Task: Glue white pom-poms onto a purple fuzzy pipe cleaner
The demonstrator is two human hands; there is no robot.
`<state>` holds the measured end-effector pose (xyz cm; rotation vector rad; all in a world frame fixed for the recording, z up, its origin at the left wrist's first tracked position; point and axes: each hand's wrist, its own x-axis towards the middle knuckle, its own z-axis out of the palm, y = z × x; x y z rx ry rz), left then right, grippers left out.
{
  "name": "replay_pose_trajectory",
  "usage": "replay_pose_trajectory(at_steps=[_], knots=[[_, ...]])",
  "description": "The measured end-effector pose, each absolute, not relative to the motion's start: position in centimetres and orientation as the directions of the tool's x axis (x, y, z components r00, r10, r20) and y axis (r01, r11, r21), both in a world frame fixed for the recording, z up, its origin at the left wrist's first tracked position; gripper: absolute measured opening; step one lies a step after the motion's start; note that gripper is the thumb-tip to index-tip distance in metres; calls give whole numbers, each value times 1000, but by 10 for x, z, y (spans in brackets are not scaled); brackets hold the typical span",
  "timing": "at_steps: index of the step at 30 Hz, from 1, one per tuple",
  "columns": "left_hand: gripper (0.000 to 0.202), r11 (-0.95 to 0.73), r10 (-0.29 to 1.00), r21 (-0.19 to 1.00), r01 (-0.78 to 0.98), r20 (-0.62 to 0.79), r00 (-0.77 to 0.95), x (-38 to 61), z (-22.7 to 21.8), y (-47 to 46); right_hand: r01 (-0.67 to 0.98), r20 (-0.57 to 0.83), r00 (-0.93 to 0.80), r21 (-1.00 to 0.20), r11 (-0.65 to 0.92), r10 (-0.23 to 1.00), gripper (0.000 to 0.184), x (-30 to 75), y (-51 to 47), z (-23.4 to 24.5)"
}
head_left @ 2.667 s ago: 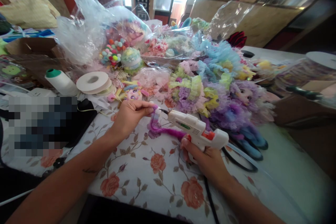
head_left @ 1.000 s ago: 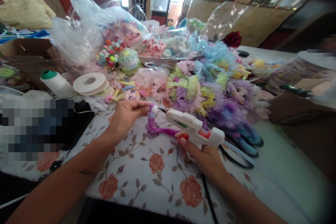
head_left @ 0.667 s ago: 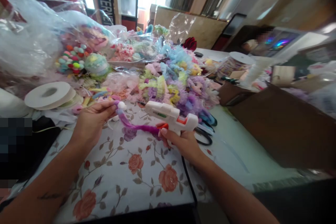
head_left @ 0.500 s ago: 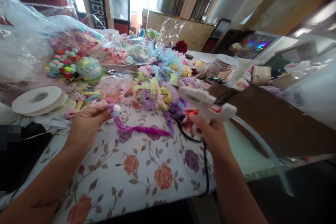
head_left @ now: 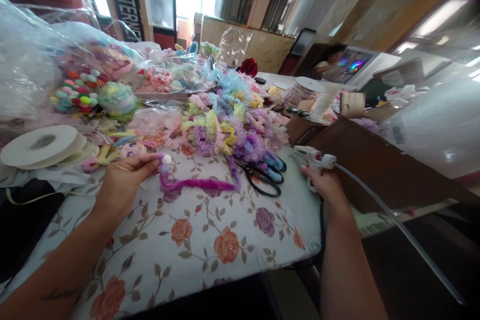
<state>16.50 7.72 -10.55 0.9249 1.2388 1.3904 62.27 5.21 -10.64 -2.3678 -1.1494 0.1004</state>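
My left hand (head_left: 122,182) pinches one end of a fuzzy purple pipe cleaner (head_left: 198,185) tipped with a small white pom-pom (head_left: 166,159); the rest of the strand lies on the floral tablecloth (head_left: 210,240). My right hand (head_left: 325,185) grips a white hot glue gun (head_left: 313,157) far to the right, near the table's edge, with a clear glue stick (head_left: 397,222) trailing from its back. Black scissors (head_left: 262,182) lie between my hands, just in front of a heap of pastel ruffled dolls (head_left: 232,127).
White ribbon spools (head_left: 41,145) sit at the left. Plastic bags of pom-poms and trims (head_left: 80,85) pile up behind. A brown cardboard box (head_left: 371,165) stands right of the glue gun. A tall spool (head_left: 324,97) and a person at a screen lie farther back.
My right hand has carried the glue gun away from the pipe cleaner's tip, rightward to the table edge. The view swung right. My left hand still holds the pipe cleaner.
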Motion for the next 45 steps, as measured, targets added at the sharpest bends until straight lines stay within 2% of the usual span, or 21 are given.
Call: replay_pose_trajectory(at_steps=[5, 6, 7, 8, 9, 10, 11, 13, 15, 19, 25, 34, 39, 45], knots=[[32, -17, 982, 986, -168, -15, -186, 167, -107, 78, 719, -11, 673, -225, -658, 739, 44, 591, 24, -75], [33, -17, 985, 985, -174, -14, -173, 168, -106, 77, 707, -41, 700, -97, -700, 713, 50, 580, 17, -68], [33, -14, 988, 984, -179, -15, -157, 168, -105, 77, 737, -27, 675, -24, -676, 737, 53, 567, 11, -61], [32, -13, 989, 984, -180, -14, -148, 169, -104, 76, 807, 56, 590, -37, -589, 805, 50, 552, 7, -54], [30, -14, 991, 985, -174, -10, -136, 169, -102, 76, 889, 160, 458, -112, -444, 875, 46, 536, 5, -49], [27, -16, 993, 987, -161, -3, -117, 170, -101, 75, 932, 250, 335, -226, -282, 908, 40, 518, 5, -44], [25, -21, 996, 989, -145, 8, -90, 170, -100, 74, 932, 278, 193, -353, -87, 941, 37, 498, 9, -40], [20, -44, 999, 992, -115, 41, -27, 171, -99, 72, 797, 226, -58, -576, 182, 972, 31, 459, 21, -37], [18, -82, 996, 992, -94, 85, 29, 170, -99, 71, 630, 189, -217, -722, 285, 958, 24, 423, 38, -38], [15, -160, 980, 986, -44, 164, 108, 169, -100, 72, 407, 214, -255, -861, 306, 943, 18, 377, 61, -57], [13, -196, 969, 977, 80, 180, 169, 170, -96, 69, 227, 249, -174, -931, 285, 953, 14, 363, 57, -88], [19, -174, 961, 972, 159, 132, 244, 175, -91, 63, 238, 241, -168, -931, 277, 956, 10, 368, 53, -95], [23, -117, 972, 966, 231, 64, 225, 176, -84, 60, 254, 261, -171, -920, 298, 950, 9, 369, 55, -99], [25, -95, 976, 972, 216, 48, 212, 176, -79, 58, 255, 281, -177, -913, 319, 943, 7, 367, 55, -99]])
